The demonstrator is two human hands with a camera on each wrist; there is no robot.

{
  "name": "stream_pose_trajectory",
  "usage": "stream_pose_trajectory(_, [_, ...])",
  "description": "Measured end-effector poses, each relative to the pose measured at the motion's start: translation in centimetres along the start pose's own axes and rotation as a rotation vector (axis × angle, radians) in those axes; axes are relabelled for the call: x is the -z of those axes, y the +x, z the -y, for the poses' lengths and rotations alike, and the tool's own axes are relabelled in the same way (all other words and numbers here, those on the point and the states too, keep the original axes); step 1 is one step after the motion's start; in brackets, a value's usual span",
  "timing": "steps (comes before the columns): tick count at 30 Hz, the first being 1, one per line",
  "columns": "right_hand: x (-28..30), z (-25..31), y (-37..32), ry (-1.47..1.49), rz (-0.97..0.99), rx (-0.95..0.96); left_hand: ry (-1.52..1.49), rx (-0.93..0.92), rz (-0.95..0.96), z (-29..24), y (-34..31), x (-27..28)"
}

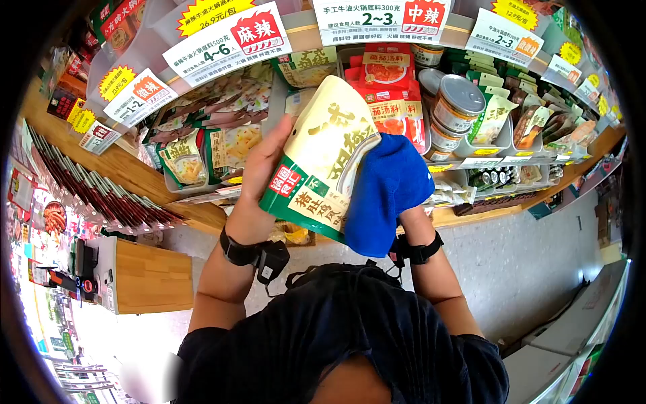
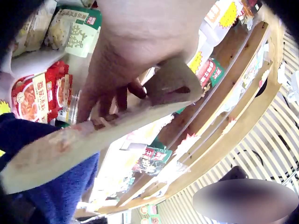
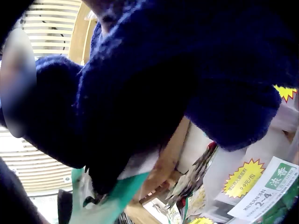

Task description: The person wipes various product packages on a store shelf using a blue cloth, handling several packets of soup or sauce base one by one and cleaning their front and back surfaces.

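My left hand [image 1: 264, 161] grips the left edge of a cream and green soup-base pouch [image 1: 323, 145] in the head view, its printed front facing up. Seen from the left wrist, the pouch [image 2: 112, 128] is nearly edge-on, with the fingers curled at its side. A blue cloth [image 1: 390, 192] covers most of my right hand [image 1: 412, 217] and lies against the right side of the pouch. The right fingers are hidden under the cloth, which fills much of the right wrist view.
A curved wooden shelf [image 1: 202, 214] in front carries bins of seasoning pouches, red packets [image 1: 387, 101] and stacked cans [image 1: 457, 101]. Price signs [image 1: 229, 44] line the upper edge. A wooden counter [image 1: 153, 276] stands at left; white cabinets [image 1: 558, 350] stand lower right.
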State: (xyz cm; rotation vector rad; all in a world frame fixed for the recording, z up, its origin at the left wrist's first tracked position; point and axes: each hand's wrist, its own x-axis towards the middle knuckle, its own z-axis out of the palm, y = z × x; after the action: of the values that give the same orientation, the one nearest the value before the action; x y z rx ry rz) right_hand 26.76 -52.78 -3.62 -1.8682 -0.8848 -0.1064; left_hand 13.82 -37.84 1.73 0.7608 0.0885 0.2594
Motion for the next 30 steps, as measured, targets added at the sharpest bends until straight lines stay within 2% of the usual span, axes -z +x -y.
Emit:
stream_pose_trajectory(1, [0.2,0.2,0.0,-0.038,0.034,-0.029,-0.069,-0.033,0.072,0.2,-0.2,0.5])
stream_pose_trajectory(4, [-0.9,-4.9,-0.1,-0.197,-0.057,0.401,-0.265,-0.160,0.289,1.8,-1.5,1.5])
stream_pose_trajectory(7, [-1.9,-6.1,-0.3,0.103,-0.162,0.346,0.064,-0.269,0.096,5.9,-2.4,2.1])
stream_pose_trajectory(10, [-3.1,-4.9,0.4,0.061,-0.112,0.466,0.289,-0.259,-0.169,9.0,-2.8,0.0])
stream_pose_trajectory(12, [-3.3,-3.0,0.6,0.105,0.045,0.213,0.162,-0.252,-0.160,8.4,-2.7,-0.1])
stream_pose_trajectory(14, [-3.4,-3.4,-0.3,-0.076,0.117,0.387,0.109,-0.274,-0.138,7.6,-2.6,-1.1])
stream_pose_trajectory(17, [-4.3,-1.3,-2.1,-0.077,-0.006,0.540,0.023,-0.369,-0.180,7.5,-2.3,-1.4])
stream_pose_trajectory(18, [-4.6,-0.3,-2.3,-0.096,-0.034,0.597,0.099,-0.365,-0.278,7.7,-2.2,-1.1])
stream_pose_trajectory(20, [-4.8,0.7,-3.4,-0.094,-0.044,0.657,0.107,-0.319,-0.334,7.9,-2.6,-0.9])
stream_pose_trajectory(22, [-4.6,0.2,-3.3,-0.051,0.012,0.661,0.077,-0.244,-0.427,8.2,-3.3,-1.3])
stream_pose_trajectory(25, [-3.5,-1.5,-2.0,0.048,0.159,0.601,0.097,-0.344,-0.408,9.2,-3.9,-1.1])
stream_pose_trajectory(30, [-2.2,-3.2,-0.5,0.344,0.322,0.360,-0.006,-0.287,-0.227,8.7,-6.6,0.2])
